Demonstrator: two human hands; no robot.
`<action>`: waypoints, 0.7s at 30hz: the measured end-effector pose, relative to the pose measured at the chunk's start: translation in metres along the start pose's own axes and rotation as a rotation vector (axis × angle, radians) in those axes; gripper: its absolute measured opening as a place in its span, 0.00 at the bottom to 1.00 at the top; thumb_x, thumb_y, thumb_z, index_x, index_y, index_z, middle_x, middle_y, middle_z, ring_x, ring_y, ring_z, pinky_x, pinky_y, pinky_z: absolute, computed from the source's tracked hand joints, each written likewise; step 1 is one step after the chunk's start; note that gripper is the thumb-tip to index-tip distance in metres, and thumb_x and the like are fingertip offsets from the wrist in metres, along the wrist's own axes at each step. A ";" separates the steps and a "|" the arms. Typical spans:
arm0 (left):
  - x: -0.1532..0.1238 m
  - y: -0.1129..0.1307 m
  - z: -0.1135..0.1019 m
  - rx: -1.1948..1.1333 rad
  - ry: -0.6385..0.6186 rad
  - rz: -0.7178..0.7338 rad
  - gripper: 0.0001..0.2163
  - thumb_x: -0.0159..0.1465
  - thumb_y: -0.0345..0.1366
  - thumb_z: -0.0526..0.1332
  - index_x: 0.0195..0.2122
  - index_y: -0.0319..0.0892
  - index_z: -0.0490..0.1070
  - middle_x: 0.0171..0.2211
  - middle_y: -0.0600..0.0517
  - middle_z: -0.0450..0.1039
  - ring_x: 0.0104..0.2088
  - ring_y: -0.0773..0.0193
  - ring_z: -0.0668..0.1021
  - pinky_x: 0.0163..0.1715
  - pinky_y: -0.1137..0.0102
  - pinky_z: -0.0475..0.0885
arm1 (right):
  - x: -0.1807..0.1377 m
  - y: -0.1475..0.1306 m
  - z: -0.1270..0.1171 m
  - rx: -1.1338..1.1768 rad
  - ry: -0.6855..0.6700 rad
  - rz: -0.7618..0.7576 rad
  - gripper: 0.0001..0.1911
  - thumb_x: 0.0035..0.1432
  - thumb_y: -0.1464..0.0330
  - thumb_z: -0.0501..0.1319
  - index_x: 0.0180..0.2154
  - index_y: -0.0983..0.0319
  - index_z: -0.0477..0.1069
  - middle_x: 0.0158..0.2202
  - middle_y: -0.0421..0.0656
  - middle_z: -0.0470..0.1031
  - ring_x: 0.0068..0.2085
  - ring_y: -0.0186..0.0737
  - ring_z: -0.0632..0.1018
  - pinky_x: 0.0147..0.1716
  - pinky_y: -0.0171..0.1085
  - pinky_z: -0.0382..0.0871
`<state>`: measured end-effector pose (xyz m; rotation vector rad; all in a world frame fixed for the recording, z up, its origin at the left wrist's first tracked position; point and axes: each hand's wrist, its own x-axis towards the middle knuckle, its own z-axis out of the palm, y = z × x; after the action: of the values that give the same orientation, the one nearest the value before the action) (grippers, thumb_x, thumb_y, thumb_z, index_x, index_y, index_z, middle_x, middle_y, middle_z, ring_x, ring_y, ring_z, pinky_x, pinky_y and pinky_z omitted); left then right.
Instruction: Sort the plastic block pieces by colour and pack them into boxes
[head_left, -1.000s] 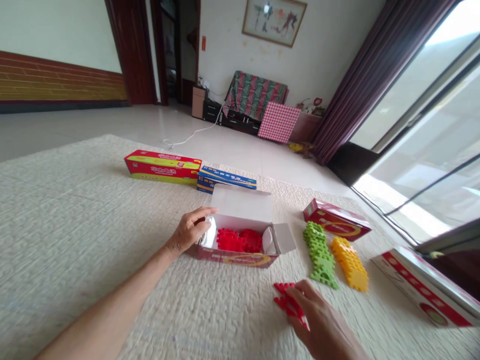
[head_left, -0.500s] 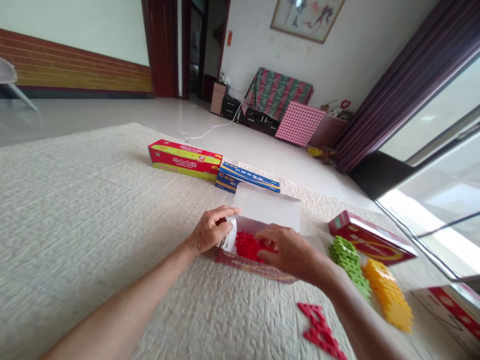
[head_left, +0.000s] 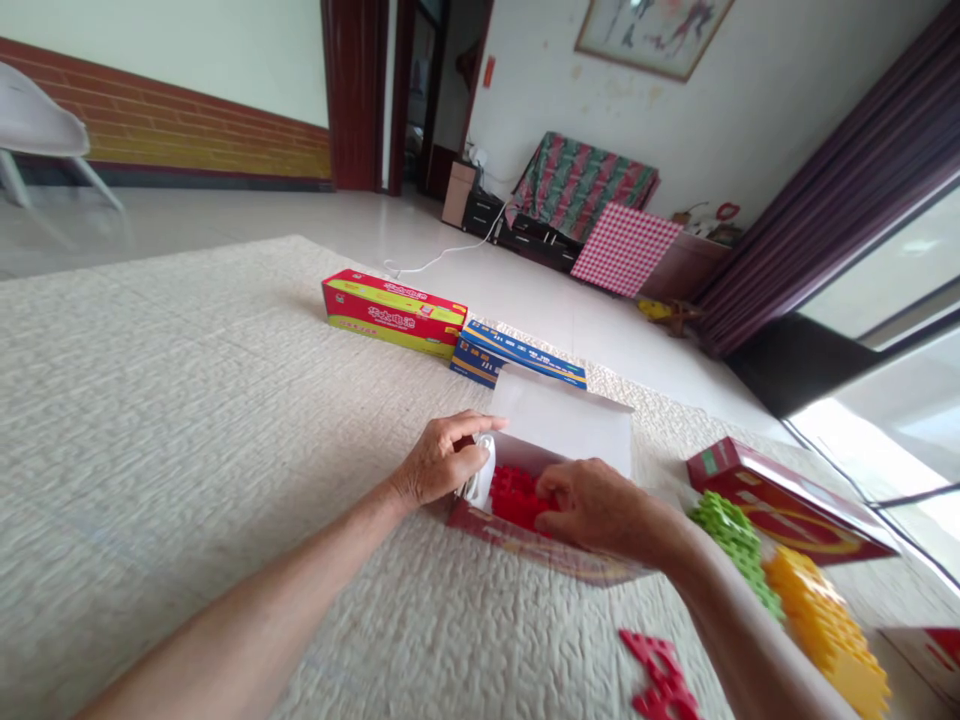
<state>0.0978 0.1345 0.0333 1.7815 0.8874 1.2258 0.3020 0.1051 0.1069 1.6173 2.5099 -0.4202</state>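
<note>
An open cardboard box [head_left: 525,540] with a dark red front wall and a raised white lid stands on the pale textured cover. My left hand [head_left: 441,462] grips its left end, the thumb beside a white bundle [head_left: 481,475] that looks like a cord. Inside the box lie red interlocking plastic pieces [head_left: 513,496]. My right hand [head_left: 592,505] reaches into the box with fingers curled onto these pieces; its fingertips are partly hidden. More red plastic pieces [head_left: 661,678] lie flat on the cover in front of the box, near my right forearm.
Right of the box are a stack of green pieces [head_left: 736,550], a row of yellow pieces [head_left: 825,625] and a dark red box [head_left: 795,500]. Behind it stand a red-and-yellow box [head_left: 394,315] and a blue box [head_left: 517,350]. Another box [head_left: 926,655] shows at the right edge.
The whole view has shifted, so things appear farther right. My left hand stays at the box end; my right hand remains inside, its fingers a little lower among the red pieces.
</note>
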 end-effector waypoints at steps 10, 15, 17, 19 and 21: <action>0.001 -0.005 0.002 0.014 0.022 0.013 0.20 0.53 0.27 0.55 0.47 0.39 0.75 0.40 0.50 0.76 0.35 0.66 0.75 0.35 0.73 0.69 | 0.004 -0.004 -0.039 0.126 -0.108 0.001 0.06 0.48 0.66 0.60 0.25 0.62 0.73 0.20 0.36 0.70 0.21 0.28 0.65 0.21 0.31 0.54; 0.000 -0.005 0.002 0.011 0.023 0.025 0.20 0.53 0.26 0.55 0.47 0.38 0.75 0.41 0.49 0.76 0.37 0.65 0.76 0.38 0.72 0.69 | 0.013 -0.009 -0.021 -0.121 0.109 0.078 0.07 0.47 0.68 0.61 0.30 0.60 0.76 0.23 0.41 0.75 0.24 0.33 0.70 0.23 0.33 0.55; 0.001 -0.005 0.002 0.011 0.026 0.031 0.20 0.53 0.26 0.55 0.47 0.37 0.75 0.41 0.49 0.76 0.38 0.64 0.76 0.39 0.72 0.69 | 0.010 -0.011 -0.010 -0.148 0.207 0.137 0.11 0.48 0.67 0.61 0.36 0.60 0.75 0.26 0.43 0.76 0.25 0.35 0.72 0.24 0.33 0.54; 0.001 -0.005 0.003 0.010 0.028 0.033 0.20 0.53 0.26 0.55 0.47 0.37 0.75 0.42 0.48 0.76 0.39 0.64 0.76 0.40 0.72 0.69 | 0.007 -0.012 -0.001 -0.141 0.268 0.164 0.13 0.51 0.67 0.60 0.40 0.60 0.72 0.27 0.43 0.76 0.25 0.35 0.72 0.24 0.33 0.54; 0.001 -0.005 0.003 0.013 0.027 0.033 0.20 0.53 0.26 0.55 0.47 0.37 0.74 0.41 0.48 0.76 0.39 0.64 0.76 0.39 0.71 0.69 | 0.005 -0.012 0.005 -0.127 0.278 0.144 0.09 0.52 0.69 0.59 0.37 0.60 0.70 0.27 0.42 0.75 0.25 0.34 0.72 0.24 0.33 0.53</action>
<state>0.1002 0.1366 0.0289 1.8002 0.8871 1.2707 0.2889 0.1032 0.1030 1.9036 2.5214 -0.0189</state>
